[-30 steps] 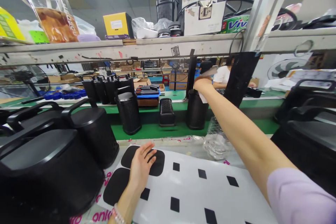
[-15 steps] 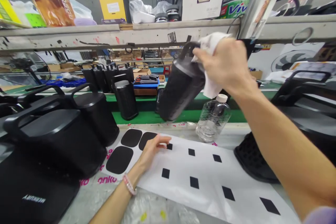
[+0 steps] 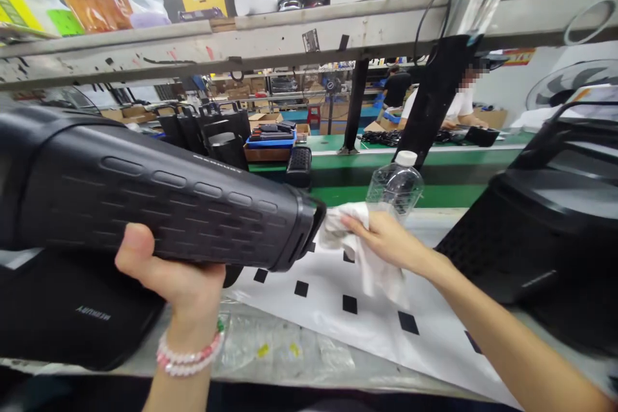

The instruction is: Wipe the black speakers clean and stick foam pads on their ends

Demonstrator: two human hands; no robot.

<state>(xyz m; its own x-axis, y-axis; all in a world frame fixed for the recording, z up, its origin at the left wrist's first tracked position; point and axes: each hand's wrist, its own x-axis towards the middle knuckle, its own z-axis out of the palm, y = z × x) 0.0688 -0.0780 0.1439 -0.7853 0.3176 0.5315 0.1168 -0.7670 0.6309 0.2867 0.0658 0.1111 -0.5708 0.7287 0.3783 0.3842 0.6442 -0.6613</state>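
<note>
A black portable speaker (image 3: 159, 187) lies sideways in the air across the left of the head view. My left hand (image 3: 176, 280) supports it from below, thumb up on its side and fingers hidden beneath. At the speaker's right end, my right hand (image 3: 389, 238) grips a crumpled white cloth (image 3: 381, 280) against or close to the handle; I cannot tell whether they touch. Under the cloth spreads a white sheet (image 3: 376, 328) with several small black square pads. A clear plastic bottle (image 3: 392, 190) with a white cap stands behind my right hand.
More black speakers stand at left (image 3: 91, 315) and right (image 3: 545, 219). A shelf beam (image 3: 270, 38) crosses above the bench. Beyond is a green work surface (image 3: 338, 196) with a blue tray (image 3: 270, 141). A co-worker (image 3: 466, 100) sits at the far right.
The speaker, earlier raised in my right hand with the cloth, is now sideways on my left hand. My left hand has left the sheet, and my right hand has come down with the cloth.
</note>
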